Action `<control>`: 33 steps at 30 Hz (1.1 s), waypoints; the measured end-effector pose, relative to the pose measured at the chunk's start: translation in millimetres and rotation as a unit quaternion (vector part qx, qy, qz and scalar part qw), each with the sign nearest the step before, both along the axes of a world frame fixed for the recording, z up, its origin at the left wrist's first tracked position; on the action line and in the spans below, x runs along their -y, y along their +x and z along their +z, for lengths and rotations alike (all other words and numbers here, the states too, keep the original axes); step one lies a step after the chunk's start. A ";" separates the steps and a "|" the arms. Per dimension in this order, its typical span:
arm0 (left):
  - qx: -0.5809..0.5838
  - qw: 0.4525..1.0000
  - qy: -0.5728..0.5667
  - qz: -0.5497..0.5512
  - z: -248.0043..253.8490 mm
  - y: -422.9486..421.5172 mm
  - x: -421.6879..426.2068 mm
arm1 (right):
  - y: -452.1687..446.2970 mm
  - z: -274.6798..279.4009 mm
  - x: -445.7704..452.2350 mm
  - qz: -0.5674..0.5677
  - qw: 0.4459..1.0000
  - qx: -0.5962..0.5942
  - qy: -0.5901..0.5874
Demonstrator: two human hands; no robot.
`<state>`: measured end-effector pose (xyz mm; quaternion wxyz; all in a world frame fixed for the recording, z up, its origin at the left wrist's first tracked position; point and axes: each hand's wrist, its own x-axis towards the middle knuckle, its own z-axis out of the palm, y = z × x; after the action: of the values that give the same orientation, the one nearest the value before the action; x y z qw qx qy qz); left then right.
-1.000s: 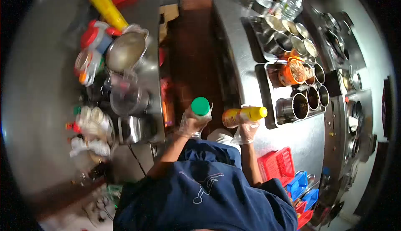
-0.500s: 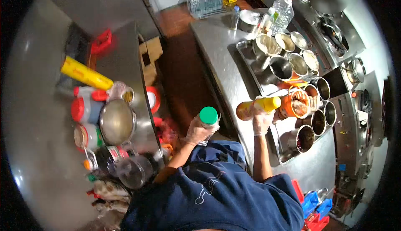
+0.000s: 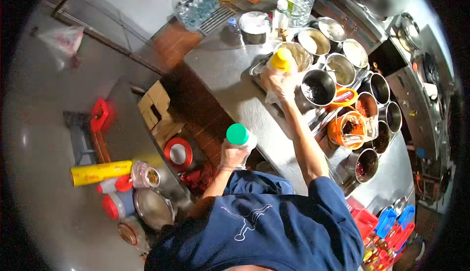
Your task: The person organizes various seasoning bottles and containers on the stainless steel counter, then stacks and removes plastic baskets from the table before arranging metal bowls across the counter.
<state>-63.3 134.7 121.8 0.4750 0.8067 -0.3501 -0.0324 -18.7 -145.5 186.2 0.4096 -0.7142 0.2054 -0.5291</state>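
My left hand (image 3: 232,157), in a clear plastic glove, is closed around a jar with a green lid (image 3: 238,134), held upright in front of my body over the gap between the counters. My right hand (image 3: 279,84), also gloved, reaches to the far left side of the tray (image 3: 255,70) and grips a bottle with a yellow cap (image 3: 282,59). The hand hides most of that bottle's body. Close to it stand a steel pot with white contents (image 3: 317,87) and another steel pot (image 3: 299,55). An orange tub (image 3: 346,128) sits nearer my forearm.
More steel pots (image 3: 379,88) crowd the tray. Behind them stand a large clear jug (image 3: 297,1) and a white-capped bottle (image 3: 280,18). On the left counter are a yellow roll box (image 3: 101,173), a steel bowl (image 3: 154,208) and jars. Red and blue baskets (image 3: 387,220) lie lower right.
My right hand has carried the yellow-capped bottle away from me, from beside the orange tub to the tray's far left side. My left hand still holds the green-lidded jar. The view has turned.
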 end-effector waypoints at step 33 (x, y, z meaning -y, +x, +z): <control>0.014 0.916 -0.106 -0.387 -52.0 157.0 216.1 | -130.8 -62.6 -114.3 -0.220 0.887 0.007 0.406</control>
<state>93.7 -81.4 69.7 0.5028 0.5536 -0.6430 -0.1650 -149.5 -31.1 123.6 0.5380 -0.4181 0.5513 -0.4815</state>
